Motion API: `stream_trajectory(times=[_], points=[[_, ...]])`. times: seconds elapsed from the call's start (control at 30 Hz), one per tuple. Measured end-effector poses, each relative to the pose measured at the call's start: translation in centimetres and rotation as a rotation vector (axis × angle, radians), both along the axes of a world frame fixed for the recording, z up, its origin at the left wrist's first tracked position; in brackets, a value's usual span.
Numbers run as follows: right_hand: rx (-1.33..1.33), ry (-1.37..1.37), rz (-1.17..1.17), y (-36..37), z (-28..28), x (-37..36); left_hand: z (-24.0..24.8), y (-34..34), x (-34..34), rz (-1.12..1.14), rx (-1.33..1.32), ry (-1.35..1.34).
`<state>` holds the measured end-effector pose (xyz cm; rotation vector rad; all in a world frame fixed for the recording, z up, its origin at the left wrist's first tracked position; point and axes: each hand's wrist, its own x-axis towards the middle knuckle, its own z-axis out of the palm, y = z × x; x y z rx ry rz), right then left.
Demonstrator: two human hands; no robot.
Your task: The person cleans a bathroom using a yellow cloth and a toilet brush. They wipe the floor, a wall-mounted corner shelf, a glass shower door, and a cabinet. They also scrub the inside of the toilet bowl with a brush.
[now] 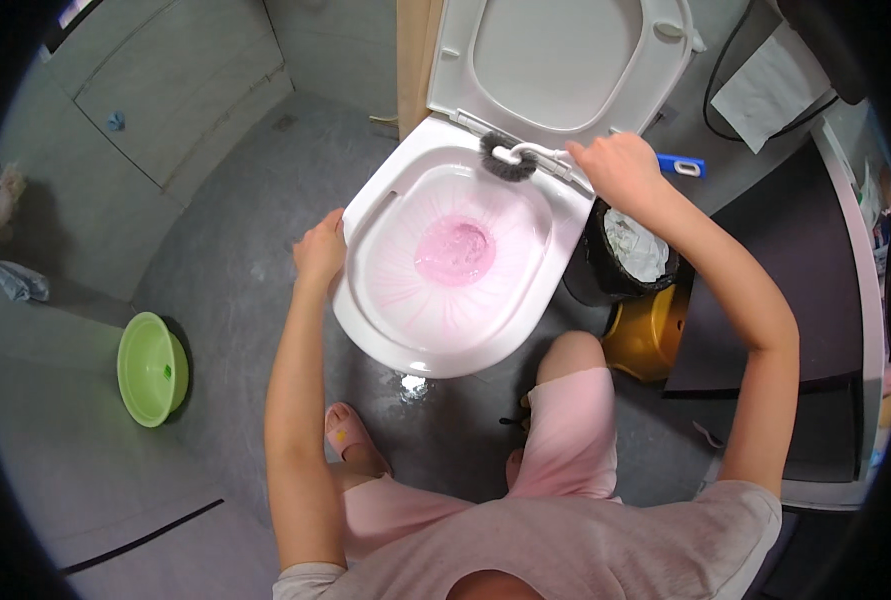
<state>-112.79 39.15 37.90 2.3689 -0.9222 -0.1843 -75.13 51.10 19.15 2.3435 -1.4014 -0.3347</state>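
My right hand point(615, 170) is closed round the handle of a toilet brush point(508, 158). Its blue handle end point(681, 166) sticks out past my hand on the right. The brush's dark grey bristle head sits at the back rim of the white toilet point(435, 360), close to the seat hinge. Pink liquid point(455, 250) pools in the bowl, and pink streaks run down its inner walls. At the toilet's left edge my left hand point(321, 247) grips the rim, its fingertips partly hidden. The toilet lid and seat point(455, 80) are raised.
Right of the toilet stands a black-lined bin point(590, 260) with white paper in it, beside a yellow stool-like plastic thing point(640, 340). A green basin point(150, 375) is at the left. Dark-fronted furniture point(785, 280) lines the right side. Wet patches shine on the grey floor point(265, 200).
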Motion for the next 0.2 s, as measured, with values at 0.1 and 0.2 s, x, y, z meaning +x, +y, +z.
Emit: stream_trajectory(times=[0.1,0.2], points=[[0.088,-0.010,-0.059,-2.1,-0.6,-0.9,-2.3,0.1,1.7,-0.067,-0.073,0.172],[0.186,0.035,-0.099,-1.4,-1.3,-0.7,-4.4,1.0,5.0,-0.104,-0.054,0.316]])
